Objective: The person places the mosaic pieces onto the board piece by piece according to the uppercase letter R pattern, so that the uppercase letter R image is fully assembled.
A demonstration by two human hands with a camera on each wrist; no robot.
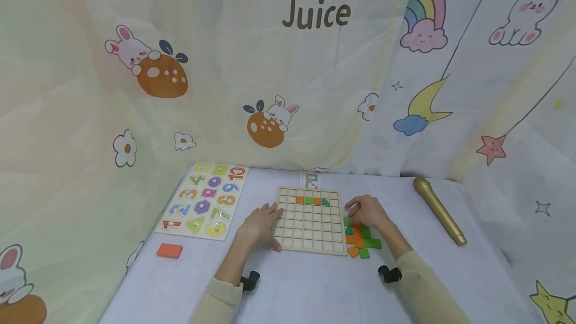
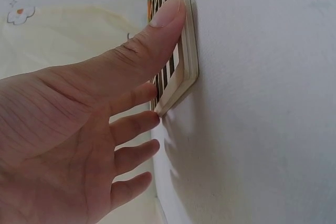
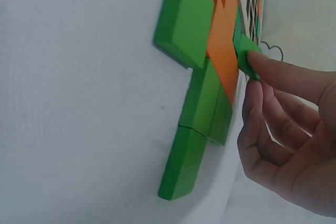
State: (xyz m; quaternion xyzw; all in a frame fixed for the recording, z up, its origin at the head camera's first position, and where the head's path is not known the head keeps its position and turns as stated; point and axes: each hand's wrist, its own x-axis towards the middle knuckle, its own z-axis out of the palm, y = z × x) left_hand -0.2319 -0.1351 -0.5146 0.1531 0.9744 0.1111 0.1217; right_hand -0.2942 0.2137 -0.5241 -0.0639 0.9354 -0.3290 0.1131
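A wooden grid board (image 1: pixel 310 224) lies on the white table, with orange, green and dark green blocks (image 1: pixel 308 201) in one row near its far side. My left hand (image 1: pixel 262 225) is at the board's left side, fingers spread. In the left wrist view its thumb (image 2: pixel 152 38) rests over the near rim and the fingertips come right at the side edge. My right hand (image 1: pixel 366 211) is over a pile of orange and green blocks (image 1: pixel 358 236) along the board's right edge. Its thumb and index finger pinch a green block (image 3: pixel 247 56) at the pile's board-side edge.
A number-and-shape puzzle board (image 1: pixel 209 208) lies at the left, with a red-orange block (image 1: pixel 170 250) in front of it. A gold microphone (image 1: pixel 441 211) is at the far right. Behind the grid board is a small pattern card (image 1: pixel 312 180), before a printed curtain (image 1: pixel 216 64).
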